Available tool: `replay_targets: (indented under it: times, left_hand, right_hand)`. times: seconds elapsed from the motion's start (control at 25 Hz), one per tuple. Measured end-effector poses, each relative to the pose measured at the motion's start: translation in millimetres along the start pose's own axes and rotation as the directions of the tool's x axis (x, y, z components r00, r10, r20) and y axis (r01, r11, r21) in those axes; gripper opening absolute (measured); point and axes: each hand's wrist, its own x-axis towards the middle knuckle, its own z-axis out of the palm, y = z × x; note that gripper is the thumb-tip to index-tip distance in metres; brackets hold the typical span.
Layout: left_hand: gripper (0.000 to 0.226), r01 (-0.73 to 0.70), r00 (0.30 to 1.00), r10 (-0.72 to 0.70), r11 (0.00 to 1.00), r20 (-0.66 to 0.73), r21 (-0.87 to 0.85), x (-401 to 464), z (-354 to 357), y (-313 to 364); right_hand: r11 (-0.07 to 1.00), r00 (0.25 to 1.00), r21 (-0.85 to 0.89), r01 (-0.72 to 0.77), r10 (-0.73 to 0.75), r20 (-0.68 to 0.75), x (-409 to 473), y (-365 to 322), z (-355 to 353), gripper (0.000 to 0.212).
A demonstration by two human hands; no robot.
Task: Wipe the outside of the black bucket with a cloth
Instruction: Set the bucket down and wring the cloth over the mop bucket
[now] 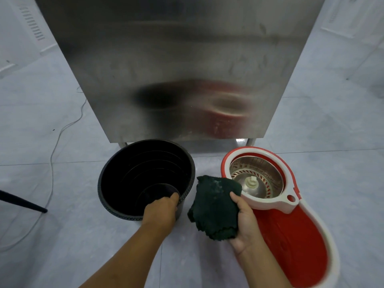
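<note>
The black bucket (143, 175) stands on the pale floor, left of centre, its open mouth tilted a little toward me. My left hand (161, 210) grips its near rim, with the thumb hooked inside. To the right of the bucket, my right hand (247, 223) holds a crumpled dark green cloth (216, 206) in the air, apart from the bucket's outer wall. The bucket's near outer side is mostly hidden behind my left hand.
A red and white spin mop bucket (291, 221) with a metal basket sits at the right, touching my right hand's space. A steel cabinet (180, 69) stands right behind both buckets. A thin cable (52, 163) and a black rod (22, 201) lie at the left.
</note>
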Motion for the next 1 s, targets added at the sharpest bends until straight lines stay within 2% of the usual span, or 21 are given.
replay_targets:
  times: [0.08,0.16,0.24,0.28,0.32,0.36,0.4,0.44,0.48,0.56,0.64,0.72,0.8,0.88,1.0]
  left_hand:
    - [0.038,-0.032,0.999,0.031,0.997,-0.016,-0.075,-1,-9,-1]
    - [0.047,-0.098,0.975,0.032,0.949,-0.219,-0.299,0,-28,2]
    - [0.045,-0.241,0.871,-0.095,0.773,-0.482,-0.587,4,-50,13]
    - [0.043,-0.280,0.846,-0.181,0.650,-0.501,-0.707,7,-61,25]
    - [0.038,-0.250,0.886,-0.226,0.500,-0.404,-0.829,9,-73,40]
    - [0.032,-0.154,0.958,-0.185,0.310,-0.219,-0.938,11,-80,57]
    - [0.030,0.007,0.998,-0.062,0.123,-0.001,-0.992,12,-84,75]
    - [0.034,0.152,0.987,0.045,0.011,0.153,-0.988,15,-83,90]
    - [0.038,0.207,0.975,0.095,-0.030,0.203,-0.978,20,-76,100]
    - [0.037,0.170,0.985,0.017,-0.022,0.169,-0.985,37,-60,111]
    - [0.032,0.126,0.986,-0.122,0.090,0.114,-0.988,55,-49,116]
    - [0.028,0.146,0.969,-0.224,0.182,0.104,-0.972,69,-42,121]
    - [0.027,0.173,0.958,-0.265,0.222,0.111,-0.959,82,-39,126]
    - [0.027,0.200,0.952,-0.277,0.234,0.132,-0.952,96,-35,131]
    - [0.031,0.255,0.942,-0.283,0.247,0.183,-0.935,114,-26,137]
  right_hand:
    - [1.000,0.999,-0.009,0.012,-0.012,0.036,-3,-7,1,0.018]
    - [1.000,0.997,-0.008,0.026,-0.025,0.067,-3,-15,1,0.018]
    - [1.000,0.993,-0.003,0.030,-0.030,0.112,-1,-22,1,0.019]
    - [0.999,0.991,-0.004,0.033,-0.032,0.127,2,-26,0,0.021]
    - [0.999,0.990,-0.009,0.035,-0.034,0.138,5,-31,-1,0.024]
    - [0.999,0.988,-0.020,0.038,-0.035,0.148,10,-36,-2,0.030]
    - [0.999,0.986,-0.029,0.040,-0.035,0.162,15,-42,-3,0.035]
    - [0.998,0.985,-0.044,0.050,-0.042,0.167,22,-48,-4,0.040]
    - [0.995,0.985,-0.074,0.066,-0.054,0.162,30,-55,-6,0.041]
    - [0.976,0.988,-0.192,0.108,-0.084,0.131,48,-75,-7,0.036]
    - [0.931,0.990,-0.341,0.126,-0.097,0.102,65,-93,-6,0.029]
    - [0.814,0.983,-0.552,0.182,-0.160,0.089,86,-105,-7,0.026]
    - [0.688,0.976,-0.695,0.208,-0.196,0.098,104,-111,-9,0.027]
    - [0.650,0.974,-0.732,0.206,-0.210,0.088,119,-114,-11,0.027]
    - [0.708,0.980,-0.689,0.154,-0.196,0.017,130,-116,-13,0.024]
